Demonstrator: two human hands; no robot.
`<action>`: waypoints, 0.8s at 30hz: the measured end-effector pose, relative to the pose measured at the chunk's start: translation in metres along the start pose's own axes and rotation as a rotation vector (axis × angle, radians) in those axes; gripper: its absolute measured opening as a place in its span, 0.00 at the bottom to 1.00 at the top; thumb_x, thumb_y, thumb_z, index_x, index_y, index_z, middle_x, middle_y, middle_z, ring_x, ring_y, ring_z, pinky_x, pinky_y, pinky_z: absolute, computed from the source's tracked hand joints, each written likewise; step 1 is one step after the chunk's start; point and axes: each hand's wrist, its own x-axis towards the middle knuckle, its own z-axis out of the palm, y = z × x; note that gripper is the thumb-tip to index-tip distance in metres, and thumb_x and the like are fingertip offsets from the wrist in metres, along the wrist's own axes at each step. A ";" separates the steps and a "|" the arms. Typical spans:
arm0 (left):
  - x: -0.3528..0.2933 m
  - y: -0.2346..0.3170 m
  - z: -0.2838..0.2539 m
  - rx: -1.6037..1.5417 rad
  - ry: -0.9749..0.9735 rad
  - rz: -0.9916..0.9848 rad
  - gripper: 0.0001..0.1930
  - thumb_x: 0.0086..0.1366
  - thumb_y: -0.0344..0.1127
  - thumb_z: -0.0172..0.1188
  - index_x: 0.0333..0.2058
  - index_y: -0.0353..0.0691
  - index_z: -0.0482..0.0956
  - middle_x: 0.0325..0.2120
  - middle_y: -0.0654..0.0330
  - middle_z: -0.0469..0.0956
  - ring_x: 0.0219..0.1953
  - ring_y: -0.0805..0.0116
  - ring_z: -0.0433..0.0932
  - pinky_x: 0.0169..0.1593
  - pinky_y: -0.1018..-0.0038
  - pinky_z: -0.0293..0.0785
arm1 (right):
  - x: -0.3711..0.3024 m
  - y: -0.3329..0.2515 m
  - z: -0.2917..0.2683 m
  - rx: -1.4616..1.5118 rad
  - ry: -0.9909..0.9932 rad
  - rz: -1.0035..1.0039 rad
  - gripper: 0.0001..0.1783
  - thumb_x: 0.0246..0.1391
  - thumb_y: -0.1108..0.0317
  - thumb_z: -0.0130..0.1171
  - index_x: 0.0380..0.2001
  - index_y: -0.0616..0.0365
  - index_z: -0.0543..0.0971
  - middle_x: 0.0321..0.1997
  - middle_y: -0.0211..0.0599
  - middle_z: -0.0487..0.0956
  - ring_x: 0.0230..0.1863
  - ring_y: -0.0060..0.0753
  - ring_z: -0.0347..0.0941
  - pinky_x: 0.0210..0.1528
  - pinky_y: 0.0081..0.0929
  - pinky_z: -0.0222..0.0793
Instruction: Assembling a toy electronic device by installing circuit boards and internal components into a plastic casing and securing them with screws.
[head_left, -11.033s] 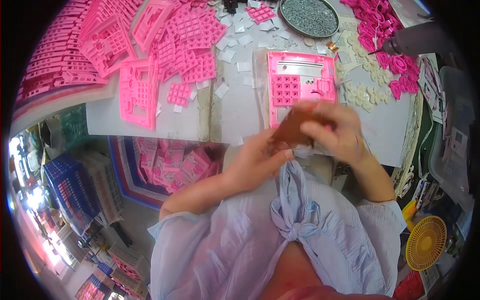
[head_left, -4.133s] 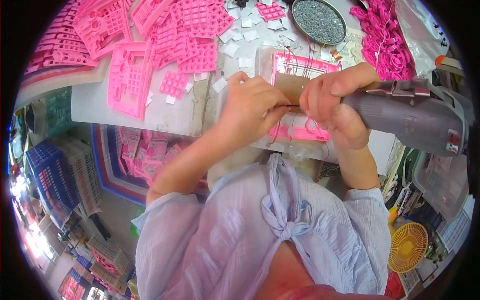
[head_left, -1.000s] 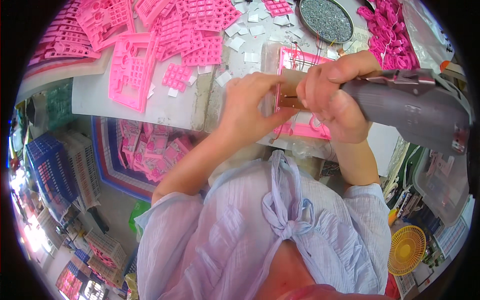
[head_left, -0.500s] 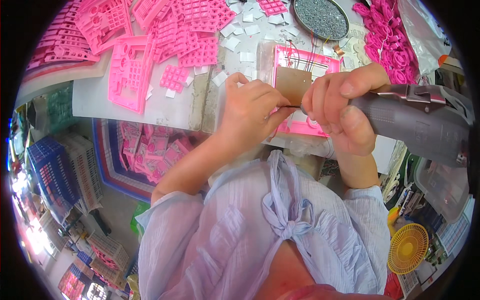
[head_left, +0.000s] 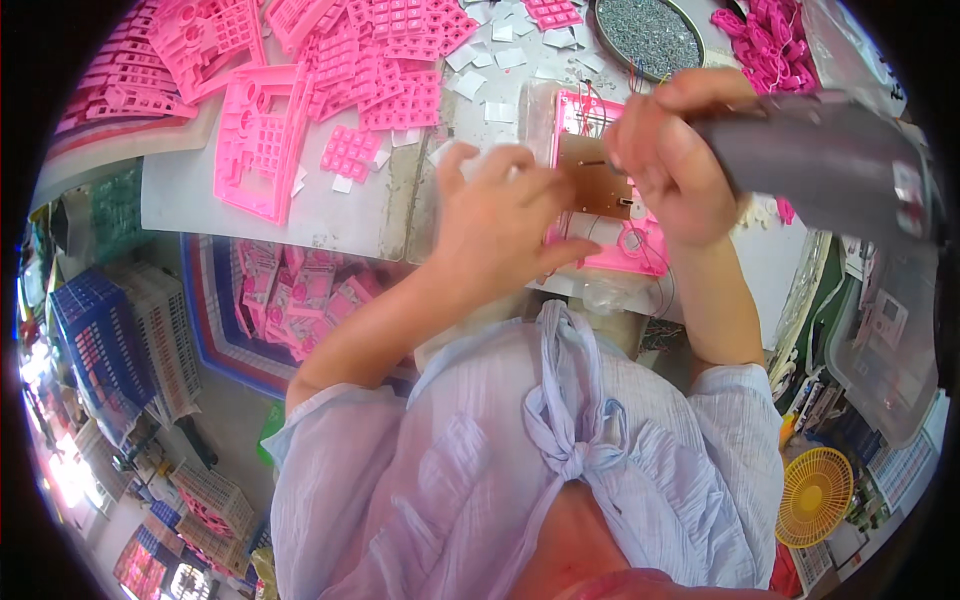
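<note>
My right hand [head_left: 678, 165] is wrapped round a dark grey electric screwdriver [head_left: 810, 150]. The tool lies nearly level, and its thin bit points left over a brown circuit board [head_left: 585, 185]. That board sits in a pink plastic housing [head_left: 625, 262] with thin wires running from it; my hands cover parts of both. My left hand [head_left: 505, 215] hovers just left of the board, its thumb stretched out and its fingers apart and a little bent. I see nothing held in it, though the fingertips are slightly blurred.
A round tray of small screws [head_left: 652, 40] stands beyond the housing. Pink keypads [head_left: 400, 70] and housing shells [head_left: 262, 140] pile up at the left, with white paper squares [head_left: 510, 57] between. Coiled pink cords [head_left: 765, 45] lie at the far right. Below the table's left edge stands a basket [head_left: 205, 300].
The screwdriver has swung up and away from my left hand, its bit now over the board's upper part. My left fingers, pinched at the bit before, have spread apart.
</note>
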 end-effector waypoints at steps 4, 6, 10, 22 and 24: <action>-0.017 0.002 0.006 0.054 -0.113 0.027 0.17 0.56 0.51 0.70 0.41 0.51 0.86 0.47 0.73 0.81 0.50 0.69 0.74 0.56 0.54 0.53 | 0.001 0.027 -0.008 0.029 -0.017 0.003 0.08 0.61 0.78 0.50 0.44 0.61 0.69 0.16 0.28 0.64 0.17 0.21 0.59 0.23 0.27 0.61; -0.015 0.002 0.005 0.049 -0.119 0.018 0.17 0.56 0.51 0.70 0.42 0.51 0.86 0.46 0.73 0.81 0.49 0.69 0.74 0.56 0.53 0.53 | 0.001 0.032 -0.006 0.053 -0.008 0.020 0.07 0.60 0.79 0.51 0.42 0.60 0.68 0.17 0.29 0.64 0.17 0.21 0.59 0.23 0.27 0.61; -0.015 0.003 0.006 0.013 -0.130 0.005 0.17 0.56 0.49 0.70 0.42 0.51 0.86 0.46 0.72 0.80 0.48 0.69 0.74 0.55 0.55 0.54 | -0.002 0.033 -0.001 -0.100 -0.033 0.049 0.07 0.60 0.80 0.53 0.39 0.59 0.67 0.20 0.30 0.66 0.17 0.20 0.59 0.23 0.26 0.60; -0.013 0.017 0.011 -0.212 -0.217 0.157 0.09 0.54 0.30 0.67 0.36 0.45 0.83 0.26 0.65 0.75 0.31 0.63 0.74 0.39 0.63 0.66 | 0.014 0.016 -0.014 -0.016 -0.058 0.212 0.24 0.59 0.74 0.61 0.58 0.63 0.71 0.31 0.36 0.76 0.28 0.24 0.72 0.31 0.22 0.67; -0.008 0.016 0.012 -0.309 -0.146 0.109 0.08 0.56 0.28 0.67 0.36 0.42 0.83 0.23 0.64 0.76 0.26 0.68 0.74 0.33 0.68 0.68 | 0.005 -0.003 -0.014 -0.359 -0.129 0.317 0.37 0.55 0.72 0.64 0.68 0.59 0.66 0.42 0.35 0.80 0.43 0.27 0.76 0.44 0.24 0.70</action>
